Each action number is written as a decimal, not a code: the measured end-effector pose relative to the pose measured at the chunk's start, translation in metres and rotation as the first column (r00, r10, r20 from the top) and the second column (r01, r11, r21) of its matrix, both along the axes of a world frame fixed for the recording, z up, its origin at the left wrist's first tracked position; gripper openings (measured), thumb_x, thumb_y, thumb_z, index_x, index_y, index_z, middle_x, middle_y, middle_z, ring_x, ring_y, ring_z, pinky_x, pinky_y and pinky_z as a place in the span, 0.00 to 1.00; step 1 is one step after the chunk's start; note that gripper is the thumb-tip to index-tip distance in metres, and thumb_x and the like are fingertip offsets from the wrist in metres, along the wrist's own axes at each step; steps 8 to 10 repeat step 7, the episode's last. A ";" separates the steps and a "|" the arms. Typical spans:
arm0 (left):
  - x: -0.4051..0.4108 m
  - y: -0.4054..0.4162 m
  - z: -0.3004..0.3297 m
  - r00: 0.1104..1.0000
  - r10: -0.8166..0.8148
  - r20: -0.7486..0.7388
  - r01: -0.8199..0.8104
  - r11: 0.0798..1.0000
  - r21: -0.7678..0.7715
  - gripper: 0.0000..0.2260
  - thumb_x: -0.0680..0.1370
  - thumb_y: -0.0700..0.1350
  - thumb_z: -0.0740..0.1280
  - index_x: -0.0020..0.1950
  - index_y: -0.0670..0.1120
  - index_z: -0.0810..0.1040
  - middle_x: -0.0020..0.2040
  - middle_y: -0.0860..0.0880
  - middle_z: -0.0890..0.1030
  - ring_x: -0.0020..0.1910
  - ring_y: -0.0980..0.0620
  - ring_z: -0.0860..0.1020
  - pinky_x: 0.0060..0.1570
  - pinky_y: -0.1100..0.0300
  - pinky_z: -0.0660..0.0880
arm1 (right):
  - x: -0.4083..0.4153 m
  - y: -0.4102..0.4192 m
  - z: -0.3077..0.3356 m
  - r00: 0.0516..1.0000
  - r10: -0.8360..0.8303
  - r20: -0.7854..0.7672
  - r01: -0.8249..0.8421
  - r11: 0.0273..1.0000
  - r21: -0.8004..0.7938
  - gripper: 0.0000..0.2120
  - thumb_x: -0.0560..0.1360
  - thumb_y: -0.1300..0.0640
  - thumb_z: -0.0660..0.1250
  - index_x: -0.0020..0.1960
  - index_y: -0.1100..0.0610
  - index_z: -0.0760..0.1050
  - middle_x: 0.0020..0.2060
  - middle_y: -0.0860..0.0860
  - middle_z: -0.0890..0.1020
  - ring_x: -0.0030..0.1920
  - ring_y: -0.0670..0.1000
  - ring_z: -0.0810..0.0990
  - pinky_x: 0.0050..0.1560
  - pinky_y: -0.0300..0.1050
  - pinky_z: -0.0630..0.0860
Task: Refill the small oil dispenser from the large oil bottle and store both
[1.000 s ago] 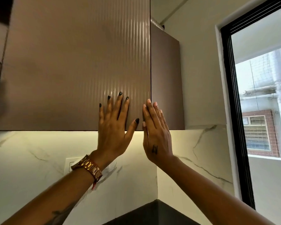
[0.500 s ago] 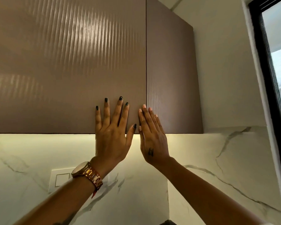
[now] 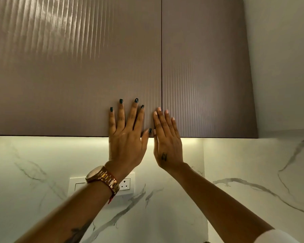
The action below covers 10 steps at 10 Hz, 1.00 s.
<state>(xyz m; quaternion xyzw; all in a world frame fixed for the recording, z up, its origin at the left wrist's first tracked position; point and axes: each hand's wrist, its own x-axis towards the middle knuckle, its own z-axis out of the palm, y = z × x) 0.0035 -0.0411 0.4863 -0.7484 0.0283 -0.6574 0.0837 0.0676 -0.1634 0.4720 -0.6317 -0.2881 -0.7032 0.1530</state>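
Fingers of both our hands were straight and lay flat against the wall cabinet, holding nothing. Our left hand, with its dark-painted nails and a gold metal wristwatch on the wrist, pressed its spread fingers on the wide ribbed mauve left cabinet door near that door's lower right corner. Our right hand had its fingers closer together, their tips reaching across the thin dark seam onto the lower left corner of the narrower ribbed mauve right cabinet door. Both palms hung below the cabinet's bottom edge, in front of the lit white marble-veined wall, where a white switch and socket plate sat just behind our left wrist.

Neither the small oil dispenser nor the large oil bottle was anywhere in view; whether they stood behind these doors we could not tell. Both doors looked flush and shut, so we judged the step in hand to be either pressing the doors closed or pushing them to spring a handle-less latch.

To do that well, we judged that the push should go square into the door faces near the seam corners, even on both sides, short and firm. Sliding fingertips along the ribs would waste effort, and a fingertip left over the seam risked a pinch if either door moved.
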 end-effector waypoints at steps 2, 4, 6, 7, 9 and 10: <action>0.006 0.002 0.000 0.999 0.034 -0.001 -0.034 0.999 0.005 0.28 0.79 0.58 0.45 0.75 0.45 0.58 0.76 0.44 0.57 0.74 0.37 0.53 0.71 0.39 0.51 | 0.007 0.003 0.001 1.000 0.002 0.012 -0.002 1.000 -0.002 0.21 0.80 0.58 0.53 0.71 0.62 0.61 0.71 0.58 0.65 0.73 0.57 0.59 0.73 0.54 0.54; 0.002 0.001 0.003 0.997 0.073 -0.017 -0.073 0.997 0.000 0.29 0.78 0.60 0.46 0.75 0.45 0.56 0.75 0.43 0.57 0.74 0.37 0.53 0.72 0.40 0.47 | 0.002 -0.002 0.006 0.996 0.058 -0.061 -0.057 0.998 0.015 0.23 0.81 0.51 0.47 0.72 0.60 0.59 0.72 0.57 0.63 0.74 0.56 0.56 0.74 0.52 0.50; -0.015 0.001 0.022 0.999 0.005 -0.049 -0.004 1.000 0.019 0.30 0.77 0.59 0.48 0.75 0.45 0.52 0.76 0.43 0.52 0.75 0.39 0.48 0.72 0.41 0.44 | -0.004 -0.035 0.033 0.979 0.114 -0.169 -0.100 0.991 0.087 0.31 0.79 0.41 0.40 0.75 0.58 0.48 0.75 0.52 0.50 0.75 0.54 0.48 0.73 0.50 0.44; -0.026 -0.007 0.043 0.999 -0.020 -0.032 0.021 0.999 0.026 0.30 0.77 0.60 0.46 0.76 0.46 0.52 0.77 0.45 0.51 0.75 0.41 0.45 0.72 0.43 0.40 | -0.011 -0.053 0.055 0.974 0.098 -0.202 -0.077 0.991 0.107 0.32 0.77 0.39 0.39 0.75 0.57 0.46 0.75 0.52 0.49 0.75 0.53 0.45 0.73 0.48 0.42; -0.026 -0.007 0.043 0.999 -0.020 -0.032 0.021 0.999 0.026 0.30 0.77 0.60 0.46 0.76 0.46 0.52 0.77 0.45 0.51 0.75 0.41 0.45 0.72 0.43 0.40 | -0.011 -0.053 0.055 0.974 0.098 -0.202 -0.077 0.991 0.107 0.32 0.77 0.39 0.39 0.75 0.57 0.46 0.75 0.52 0.49 0.75 0.53 0.45 0.73 0.48 0.42; -0.026 -0.007 0.043 0.999 -0.020 -0.032 0.021 0.999 0.026 0.30 0.77 0.60 0.46 0.76 0.46 0.52 0.77 0.45 0.51 0.75 0.41 0.45 0.72 0.43 0.40 | -0.011 -0.053 0.055 0.974 0.098 -0.202 -0.077 0.991 0.107 0.32 0.77 0.39 0.39 0.75 0.57 0.46 0.75 0.52 0.49 0.75 0.53 0.45 0.73 0.48 0.42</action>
